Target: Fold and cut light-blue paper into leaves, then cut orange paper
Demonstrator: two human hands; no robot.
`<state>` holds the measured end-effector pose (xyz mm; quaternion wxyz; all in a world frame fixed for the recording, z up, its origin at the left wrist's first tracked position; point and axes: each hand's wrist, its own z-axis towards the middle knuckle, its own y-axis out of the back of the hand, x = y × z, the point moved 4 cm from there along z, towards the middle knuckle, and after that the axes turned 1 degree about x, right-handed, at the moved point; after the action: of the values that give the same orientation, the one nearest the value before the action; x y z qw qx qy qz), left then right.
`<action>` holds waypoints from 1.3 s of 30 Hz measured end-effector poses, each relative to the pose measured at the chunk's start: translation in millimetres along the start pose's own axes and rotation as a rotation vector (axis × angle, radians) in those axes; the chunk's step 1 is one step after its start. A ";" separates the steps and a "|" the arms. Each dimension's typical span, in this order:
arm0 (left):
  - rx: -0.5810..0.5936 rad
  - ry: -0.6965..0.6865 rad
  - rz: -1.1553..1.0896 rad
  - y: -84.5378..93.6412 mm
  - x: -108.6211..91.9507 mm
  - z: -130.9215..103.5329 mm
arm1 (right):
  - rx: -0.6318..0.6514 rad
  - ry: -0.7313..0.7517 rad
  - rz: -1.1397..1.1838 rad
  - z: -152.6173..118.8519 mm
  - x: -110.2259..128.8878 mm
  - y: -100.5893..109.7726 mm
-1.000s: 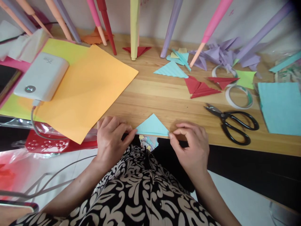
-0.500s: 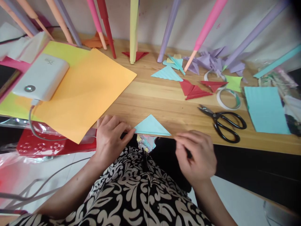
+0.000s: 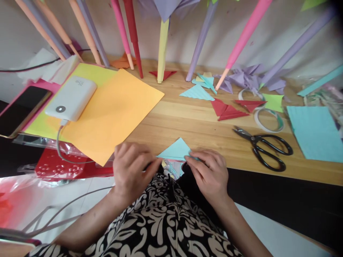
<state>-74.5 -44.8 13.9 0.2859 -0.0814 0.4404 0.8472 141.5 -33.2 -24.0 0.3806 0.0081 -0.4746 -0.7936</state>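
Note:
A light blue paper triangle [image 3: 175,148], with a narrow fold along its long side, lies at the front edge of the wooden table. My right hand [image 3: 209,171] pinches its right corner, fingertips on the folded strip and thumb below. At the left corner is my left hand [image 3: 132,169], its fingers curled and thumb and forefinger closed at the paper's tip; that hand is slightly blurred. Black-handled scissors [image 3: 261,146] lie to the right of my right hand, blades partly apart.
Orange paper [image 3: 115,114] lies left under a white power bank [image 3: 72,98] with a cable, beside a phone [image 3: 24,110]. Right are tape rolls [image 3: 268,120], folded red paper [image 3: 227,110] and a blue sheet [image 3: 314,132]. Several coloured paper tubes [image 3: 203,39] lean against the wall.
My right hand has moved left onto the triangle's right corner. My left hand stays by the left corner, its fingers a little more curled. The camera view has shifted slightly.

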 end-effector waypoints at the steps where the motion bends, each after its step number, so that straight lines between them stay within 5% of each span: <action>1: 0.043 -0.043 -0.037 -3.2 -6.9 -1.5 | -0.008 -0.009 0.004 -0.2 0.8 -0.5; 7: 0.236 -0.128 -0.101 -29.5 -17.7 -2.7 | 0.084 -0.038 0.003 9.6 8.2 5.1; 13: 0.454 -0.091 -0.340 -2.9 -21.5 32.8 | 0.348 -0.090 0.329 45.3 13.5 42.5; 17: 0.561 -0.125 -0.409 -6.9 -19.8 54.5 | 0.523 -0.176 0.483 60.7 -1.6 37.4; 25: 0.393 -0.165 -0.244 -64.8 12.3 53.2 | 0.292 -0.042 0.160 58.8 -35.1 -1.9; 39: 0.452 -0.165 -0.272 -60.4 11.2 53.9 | 0.297 -0.004 0.108 54.5 -36.4 1.3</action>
<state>-44.0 29.6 -0.4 0.4430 -0.0047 0.5786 0.6848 147.7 29.4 -5.8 0.4164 0.0369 -0.5874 -0.6930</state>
